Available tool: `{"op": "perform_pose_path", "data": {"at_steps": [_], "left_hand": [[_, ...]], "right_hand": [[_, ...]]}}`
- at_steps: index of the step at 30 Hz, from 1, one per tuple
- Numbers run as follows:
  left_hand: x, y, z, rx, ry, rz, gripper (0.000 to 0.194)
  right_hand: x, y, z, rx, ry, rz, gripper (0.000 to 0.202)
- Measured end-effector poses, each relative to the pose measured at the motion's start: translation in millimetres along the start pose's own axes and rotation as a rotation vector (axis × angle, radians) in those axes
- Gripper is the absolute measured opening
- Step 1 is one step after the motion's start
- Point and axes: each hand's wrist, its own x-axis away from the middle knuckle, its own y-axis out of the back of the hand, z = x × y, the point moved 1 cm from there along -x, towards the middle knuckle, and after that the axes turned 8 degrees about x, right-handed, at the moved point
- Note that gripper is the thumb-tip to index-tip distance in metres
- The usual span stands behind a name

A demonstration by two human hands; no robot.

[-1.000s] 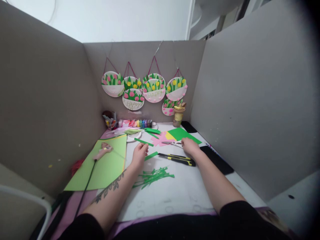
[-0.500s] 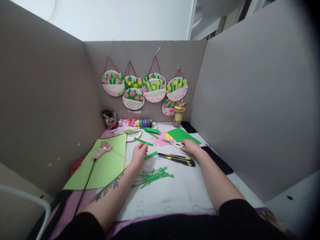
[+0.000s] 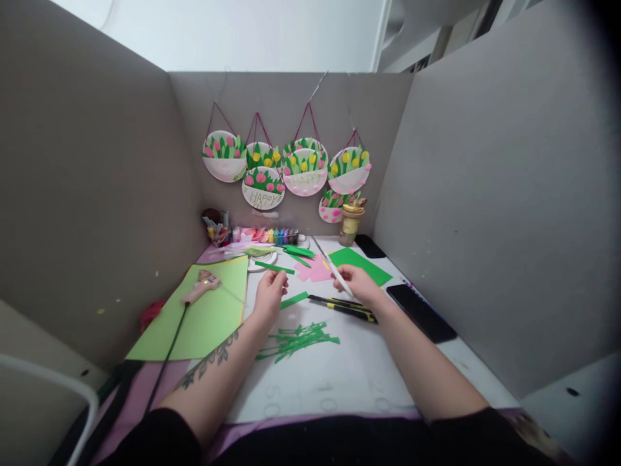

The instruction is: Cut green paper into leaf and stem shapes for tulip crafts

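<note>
My left hand (image 3: 272, 294) is closed on a narrow green paper strip (image 3: 274, 267), held just above the table. In my right hand (image 3: 358, 285) is a pair of white-handled scissors (image 3: 338, 273), lifted with the blades pointing up and away. Another green strip (image 3: 294, 299) lies beside my left hand. Two yellow-and-black utility knives (image 3: 347, 308) lie below my right hand. Nearer to me is a loose heap of thin green cut strips (image 3: 303, 339). Pink paper pieces (image 3: 315, 268) and a green sheet (image 3: 366, 266) lie beyond the scissors.
On the left a hot glue gun (image 3: 202, 288) rests on light green sheets (image 3: 167, 330), its cord running toward me. Two dark phones (image 3: 422, 313) (image 3: 370, 246) lie on the right. Paint bottles (image 3: 276, 236) and a cup (image 3: 350, 226) stand at the back, below hanging paper-plate flower baskets (image 3: 305, 173).
My right hand has picked the scissors up off the table and turned them upright, moving slightly left. My left hand still holds the green strip; the view has shifted slightly.
</note>
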Motion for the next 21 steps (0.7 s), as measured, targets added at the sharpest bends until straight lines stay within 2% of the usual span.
{"op": "perform_pose_path", "data": {"at_steps": [4, 6, 8, 15, 21], "left_hand": [[0, 0.8, -7, 0.049, -0.088, 0.015, 0.024], [1, 2.0, -11, 0.06, -0.13, 0.005, 0.024], [3, 3.3, -16, 0.06, -0.172, -0.022, 0.023], [7, 4.1, -23, -0.035, -0.244, -0.088, 0.018], [13, 1.2, -23, -0.129, -0.235, -0.085, 0.016]], "right_hand": [[15, -32, 17, -0.063, 0.071, 0.256, 0.027], [23, -42, 23, -0.044, 0.124, 0.397, 0.03], [29, -48, 28, 0.019, 0.156, 0.476, 0.03], [37, -61, 39, 0.084, 0.155, 0.51, 0.025], [39, -67, 44, -0.07, 0.088, 0.484, 0.026]]}}
